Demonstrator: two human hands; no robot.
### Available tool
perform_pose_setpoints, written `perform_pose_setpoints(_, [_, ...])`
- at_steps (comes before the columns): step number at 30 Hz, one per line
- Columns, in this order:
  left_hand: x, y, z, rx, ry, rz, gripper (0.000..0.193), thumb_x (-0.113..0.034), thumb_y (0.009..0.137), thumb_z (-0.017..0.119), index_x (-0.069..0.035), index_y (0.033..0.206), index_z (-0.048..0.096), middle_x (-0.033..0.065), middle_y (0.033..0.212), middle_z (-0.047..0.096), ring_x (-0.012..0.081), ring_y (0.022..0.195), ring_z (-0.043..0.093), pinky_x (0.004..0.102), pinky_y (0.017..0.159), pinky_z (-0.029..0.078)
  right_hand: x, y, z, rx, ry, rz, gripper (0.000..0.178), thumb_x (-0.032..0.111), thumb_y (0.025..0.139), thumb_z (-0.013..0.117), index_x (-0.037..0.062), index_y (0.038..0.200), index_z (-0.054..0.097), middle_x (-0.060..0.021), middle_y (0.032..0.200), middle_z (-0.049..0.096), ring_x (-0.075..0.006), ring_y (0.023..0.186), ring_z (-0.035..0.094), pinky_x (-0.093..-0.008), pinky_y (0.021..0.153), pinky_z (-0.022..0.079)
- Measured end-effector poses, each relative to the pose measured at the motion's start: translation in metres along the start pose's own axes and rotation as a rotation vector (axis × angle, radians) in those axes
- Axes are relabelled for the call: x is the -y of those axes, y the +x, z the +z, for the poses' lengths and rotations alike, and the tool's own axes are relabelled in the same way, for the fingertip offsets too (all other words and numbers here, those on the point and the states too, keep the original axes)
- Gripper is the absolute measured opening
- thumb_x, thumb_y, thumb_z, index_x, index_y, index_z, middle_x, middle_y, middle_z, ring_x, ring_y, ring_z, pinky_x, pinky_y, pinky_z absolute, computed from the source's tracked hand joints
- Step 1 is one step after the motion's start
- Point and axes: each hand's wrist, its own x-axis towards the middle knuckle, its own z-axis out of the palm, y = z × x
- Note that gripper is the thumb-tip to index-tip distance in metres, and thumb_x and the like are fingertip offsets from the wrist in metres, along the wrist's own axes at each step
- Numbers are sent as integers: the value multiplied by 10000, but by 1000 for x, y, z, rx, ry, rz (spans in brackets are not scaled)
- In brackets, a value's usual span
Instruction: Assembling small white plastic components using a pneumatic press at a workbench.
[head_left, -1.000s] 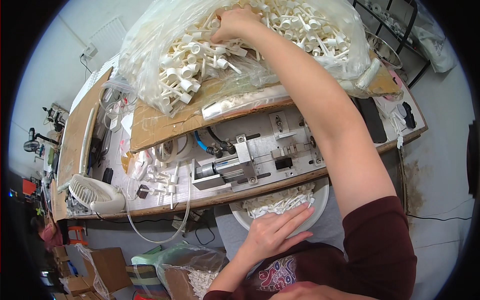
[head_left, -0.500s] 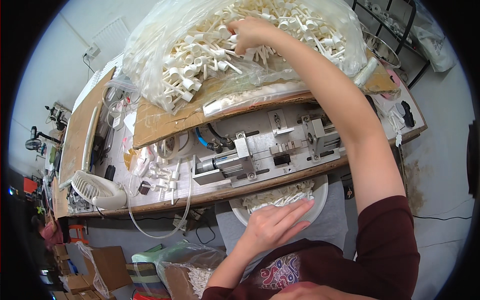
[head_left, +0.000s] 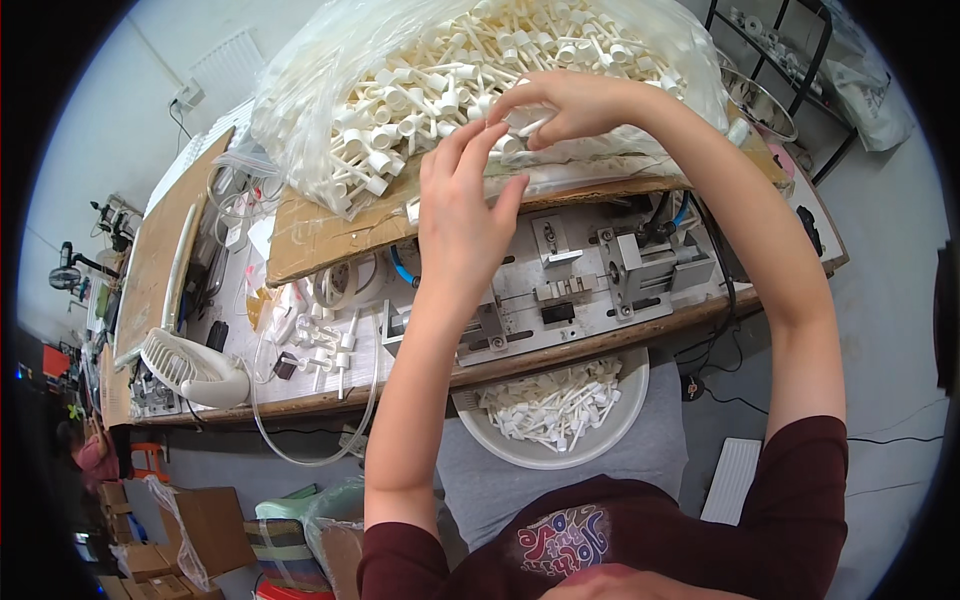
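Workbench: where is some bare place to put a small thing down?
The brown cardboard sheet is bare in front of the clear bag of white parts. The long board at the far left looks bare too. It is crowded around the metal fixture, among the loose white parts and tubing beside the small fan, and in the white bowl.

Your left hand (head_left: 462,215) has left the white bowl (head_left: 610,440) on your lap, where it rested a second ago, and now reaches up over the metal fixture to the near edge of the clear bag (head_left: 330,100), fingers spread and close to your right hand (head_left: 565,105). That right hand has drawn back from deeper inside the bag to the same near edge, fingers curled among the white plastic parts (head_left: 420,95). With your left hand gone, the parts in the bowl lie uncovered.
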Motion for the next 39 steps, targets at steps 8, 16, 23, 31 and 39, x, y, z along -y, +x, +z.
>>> perform_pose_setpoints(8, [30, 23, 17, 266, 14, -177, 321, -207, 853, 764, -46, 1127, 721, 118, 1063, 708, 274, 1000, 654, 382, 874, 513, -7, -46, 5, -294, -119, 89, 444, 179, 972, 617, 205, 1413, 571, -136, 1136, 641, -256, 1010, 616, -377, 893, 494])
perform_pose_setpoints(16, [23, 26, 20, 85, 31, -8, 269, -266, 853, 760, -48, 1009, 747, 115, 902, 704, 272, 837, 673, 388, 783, 528, -12, -80, 4, -791, 24, 415, 355, 205, 997, 630, 154, 1348, 606, -82, 814, 664, -147, 691, 639, -294, 668, 503])
perform_pose_setpoints(23, [3, 38, 39, 246, 35, -42, 410, -384, 841, 794, 6, 821, 671, 112, 819, 669, 225, 717, 650, 353, 670, 514, -12, -107, 11, -857, 432, 193, 307, 208, 1011, 606, 32, 1263, 600, -121, 1118, 686, -199, 984, 716, -294, 834, 559])
perform_pose_setpoints(31, [-6, 10, -1, 98, -121, 51, 202, -162, 822, 814, -16, 934, 731, 71, 914, 676, 158, 747, 644, 297, 684, 530, 98, -159, 91, -878, 865, 42, 386, -52, 909, 656, -12, 1276, 543, -189, 1408, 573, -237, 1183, 657, -301, 908, 565])
perform_pose_setpoints(39, [-35, -58, -40, 56, -323, 16, 376, 104, 742, 795, 1, 1099, 735, 112, 1197, 632, 156, 901, 696, 262, 730, 645, 131, -176, 165, -631, 204, 29, 279, 32, 759, 748, -21, 1023, 676, -166, 1206, 673, -253, 913, 708, -334, 787, 589])
